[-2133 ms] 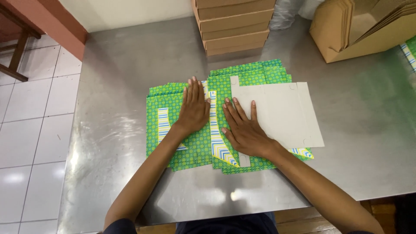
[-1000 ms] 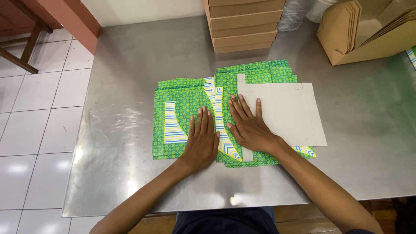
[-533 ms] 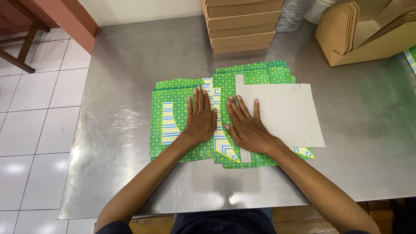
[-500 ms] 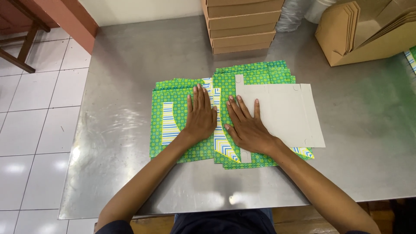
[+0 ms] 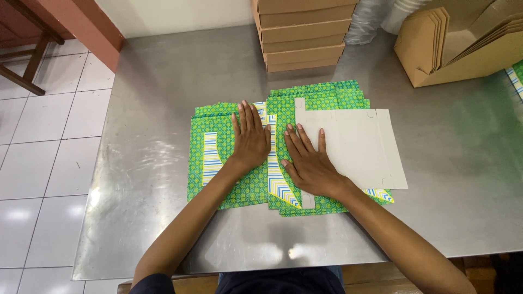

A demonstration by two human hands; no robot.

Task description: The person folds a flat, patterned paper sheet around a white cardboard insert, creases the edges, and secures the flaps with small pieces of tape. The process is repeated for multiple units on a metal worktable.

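Observation:
A flat green patterned cardboard blank with striped blue and yellow panels lies on a steel table. My left hand presses flat on its left folded flap, fingers spread. My right hand rests flat beside it, on the green part at the edge of a white unprinted panel that lies folded over the right side. Neither hand holds anything.
A stack of brown flat boxes stands at the table's far edge. An open brown carton with upright cardboard pieces sits at the far right. White floor tiles and a wooden chair leg lie to the left.
My left hand slid back toward me along the green flap, then forward again to its middle. My right hand stayed in place on the fold.

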